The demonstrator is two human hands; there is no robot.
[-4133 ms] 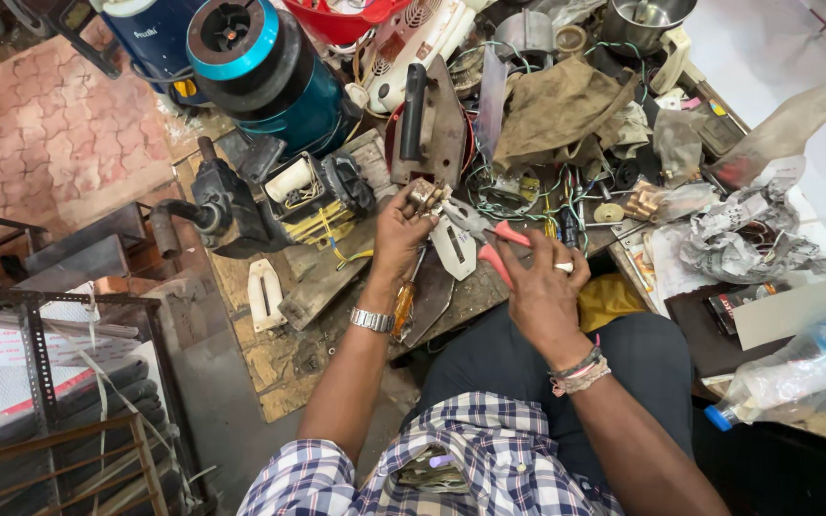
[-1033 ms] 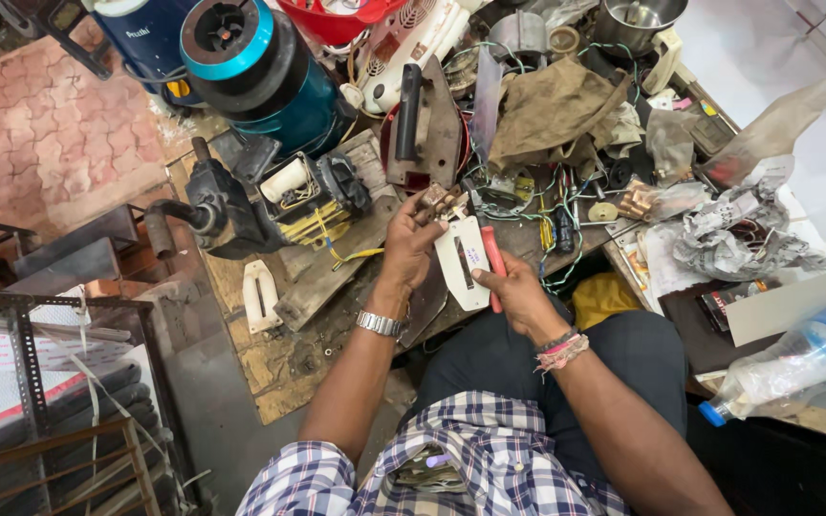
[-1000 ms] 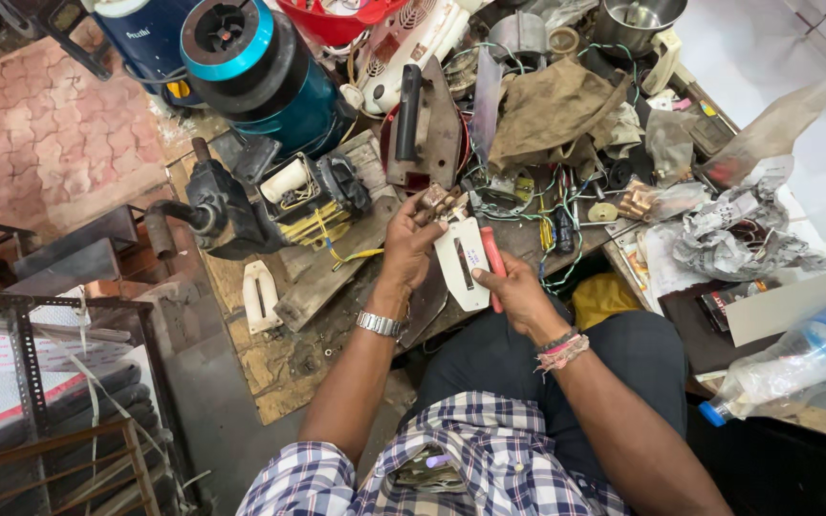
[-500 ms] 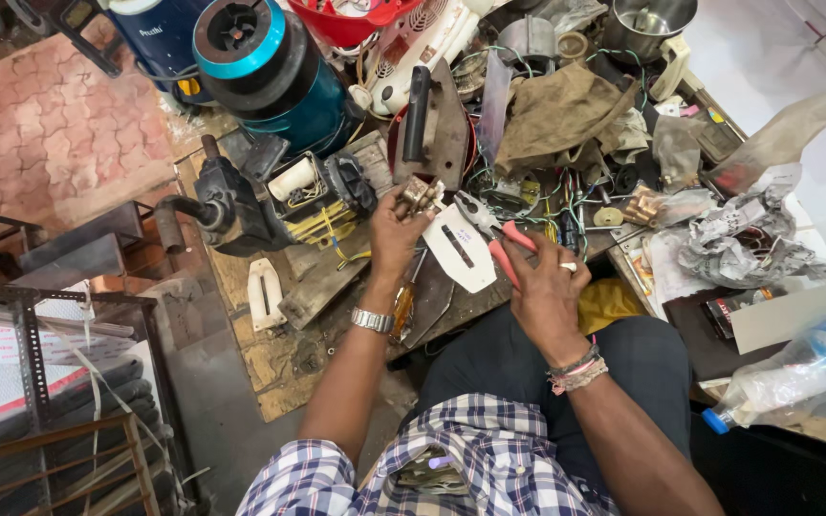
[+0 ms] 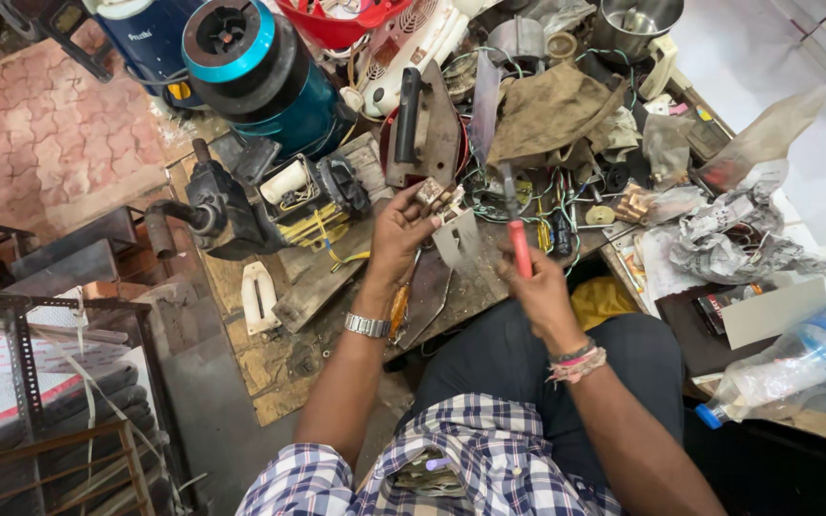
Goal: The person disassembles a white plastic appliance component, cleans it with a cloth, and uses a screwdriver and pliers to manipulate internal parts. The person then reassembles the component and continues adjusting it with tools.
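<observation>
My left hand [image 5: 400, 232] grips a small brass-coloured part with a flat grey metal plate [image 5: 455, 235] hanging from it, held above the cluttered wooden bench [image 5: 289, 363]. My right hand [image 5: 537, 287] is closed around a red-handled tool [image 5: 520, 247], probably pliers or a screwdriver, whose dark metal end [image 5: 509, 191] points up and away from me. The tool's tip is apart from the plate, a little to its right. A wristwatch is on my left wrist and thread bands on my right.
A teal and black motor housing [image 5: 255, 72] stands at the back left, a dark motor with yellow wires [image 5: 260, 201] beside it. A brown cloth [image 5: 547, 115], tangled wires, a steel bowl [image 5: 633, 21], crumpled paper [image 5: 733, 239] and a plastic bottle [image 5: 795, 368] crowd the right.
My right hand has swung the red-handled tool from lying across toward the plate to pointing upright. My left hand keeps the brass part and plate in nearly the same spot.
</observation>
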